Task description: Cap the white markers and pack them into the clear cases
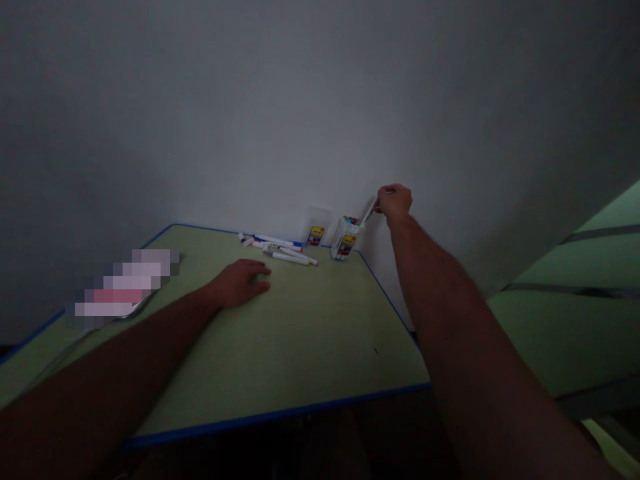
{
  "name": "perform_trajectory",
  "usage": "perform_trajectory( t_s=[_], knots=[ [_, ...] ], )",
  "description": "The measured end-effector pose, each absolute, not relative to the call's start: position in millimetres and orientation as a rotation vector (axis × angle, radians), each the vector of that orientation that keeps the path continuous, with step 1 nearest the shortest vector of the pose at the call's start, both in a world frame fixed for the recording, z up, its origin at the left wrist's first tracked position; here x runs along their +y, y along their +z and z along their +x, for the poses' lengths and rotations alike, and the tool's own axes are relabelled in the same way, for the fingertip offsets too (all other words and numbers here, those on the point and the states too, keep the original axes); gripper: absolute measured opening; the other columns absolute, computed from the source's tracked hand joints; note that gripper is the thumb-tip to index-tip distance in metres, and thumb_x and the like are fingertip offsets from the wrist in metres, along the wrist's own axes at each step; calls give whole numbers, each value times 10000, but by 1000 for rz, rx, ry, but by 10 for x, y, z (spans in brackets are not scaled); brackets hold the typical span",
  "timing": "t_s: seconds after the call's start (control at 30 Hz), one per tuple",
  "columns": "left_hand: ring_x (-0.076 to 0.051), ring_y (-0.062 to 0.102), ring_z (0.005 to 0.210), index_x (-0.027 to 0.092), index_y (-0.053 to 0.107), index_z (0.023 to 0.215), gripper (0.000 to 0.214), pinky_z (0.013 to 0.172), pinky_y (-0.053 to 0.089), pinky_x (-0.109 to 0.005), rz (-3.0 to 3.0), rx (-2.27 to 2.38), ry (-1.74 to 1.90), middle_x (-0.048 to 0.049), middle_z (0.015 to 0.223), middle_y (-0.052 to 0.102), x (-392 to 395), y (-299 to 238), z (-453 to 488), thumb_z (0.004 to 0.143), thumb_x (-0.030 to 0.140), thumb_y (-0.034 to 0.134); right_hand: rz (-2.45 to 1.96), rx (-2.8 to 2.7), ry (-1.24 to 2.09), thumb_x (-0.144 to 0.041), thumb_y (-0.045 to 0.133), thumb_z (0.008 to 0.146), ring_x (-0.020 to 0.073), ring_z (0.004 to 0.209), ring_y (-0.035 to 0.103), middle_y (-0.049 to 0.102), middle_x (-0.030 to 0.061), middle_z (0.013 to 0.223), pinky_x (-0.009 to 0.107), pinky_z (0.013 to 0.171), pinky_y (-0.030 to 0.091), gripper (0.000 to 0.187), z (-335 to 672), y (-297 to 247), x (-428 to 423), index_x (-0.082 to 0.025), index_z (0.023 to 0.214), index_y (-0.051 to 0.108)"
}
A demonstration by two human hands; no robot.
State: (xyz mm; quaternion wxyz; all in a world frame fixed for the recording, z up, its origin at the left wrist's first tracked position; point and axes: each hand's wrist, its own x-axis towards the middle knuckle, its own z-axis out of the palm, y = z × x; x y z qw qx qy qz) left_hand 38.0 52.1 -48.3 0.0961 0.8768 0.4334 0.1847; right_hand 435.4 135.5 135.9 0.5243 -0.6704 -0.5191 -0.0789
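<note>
We pinch the seemingly light, stiff marker (369, 213) near its top with our right hand (395, 201), left hand (243, 280) open on the table (310, 333).

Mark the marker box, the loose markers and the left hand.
marker box (345, 243): head view, on its front label.
loose markers (289, 257): head view, on one white barrel.
left hand (243, 280): head view, on the back of the hand.

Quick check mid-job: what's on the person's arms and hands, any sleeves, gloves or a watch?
Nothing worn shows: left hand and right hand are ungloved, both forearms uncovered, no sleeves, watch or bands. Dim light could hide a thin ring.
</note>
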Motion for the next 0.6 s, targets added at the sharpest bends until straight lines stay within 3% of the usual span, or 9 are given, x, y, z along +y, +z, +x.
perform_trajectory(
  t_s=[0.2, 0.33, 0.6],
  knots=[
    [-287, 538, 1300, 177, 681, 1249, 610, 1123, 368, -410, 2601, 1291, 549, -132, 1381, 617, 515, -457, 390, 834, 573, 474, -1734, -1221, -162, -177, 604, 775, 182, 661, 681, 695, 73, 758, 324, 654, 572, 179, 4353, 1215, 1349, -115, 904, 712],
    [-279, 533, 1304, 187, 680, 1252, 608, 1123, 369, -408, 2609, 1286, 545, -122, 1374, 625, 524, -470, 385, 837, 580, 472, -1791, -1249, -159, -167, 618, 748, 208, 781, 703, 724, 104, 829, 319, 699, 566, 185, 4381, 1106, 1372, -123, 893, 723],
    [-287, 528, 1310, 181, 680, 1259, 602, 1125, 369, -413, 2591, 1302, 526, -128, 1387, 613, 500, -443, 393, 839, 562, 477, -1911, -1362, -183, -189, 673, 717, 236, 798, 715, 732, 104, 801, 341, 728, 561, 182, 4367, 916, 1343, -130, 865, 762]
  ],
)
